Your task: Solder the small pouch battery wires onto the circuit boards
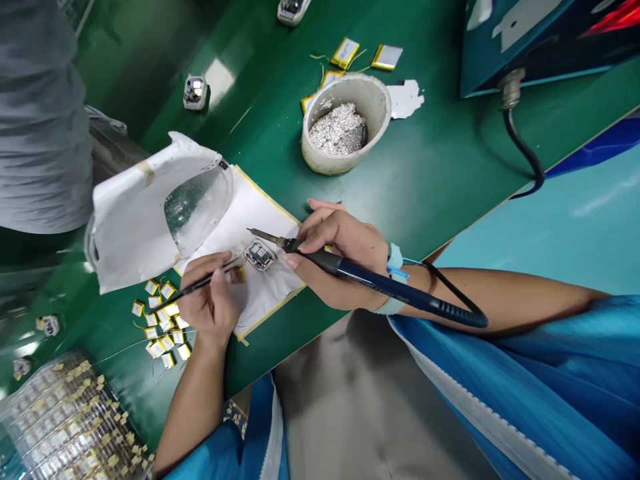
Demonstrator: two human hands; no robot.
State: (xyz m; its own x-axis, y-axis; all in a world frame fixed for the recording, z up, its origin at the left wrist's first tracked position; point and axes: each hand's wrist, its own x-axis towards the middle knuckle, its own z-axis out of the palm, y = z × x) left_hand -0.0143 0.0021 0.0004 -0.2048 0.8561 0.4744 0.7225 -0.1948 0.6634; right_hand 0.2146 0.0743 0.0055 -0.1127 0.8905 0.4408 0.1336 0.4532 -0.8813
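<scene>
My right hand [336, 257] is closed around a dark blue soldering iron [380, 283], its metal tip pointing left above a small square device [260, 255] on a white pad [250, 220]. My left hand [210, 300] pinches black tweezers [193, 287], whose tips hold a small yellow battery [238, 274] next to the device. A blue strap [395, 267] with a cord sits on my right wrist.
A pile of small yellow batteries [161, 320] lies left of my left hand. A white cup [346, 123] of silvery scraps stands behind. A paper-wrapped clear shield [160, 207] sits at left, a bag of parts [65, 427] at bottom left, another person's grey sleeve [40, 120] far left.
</scene>
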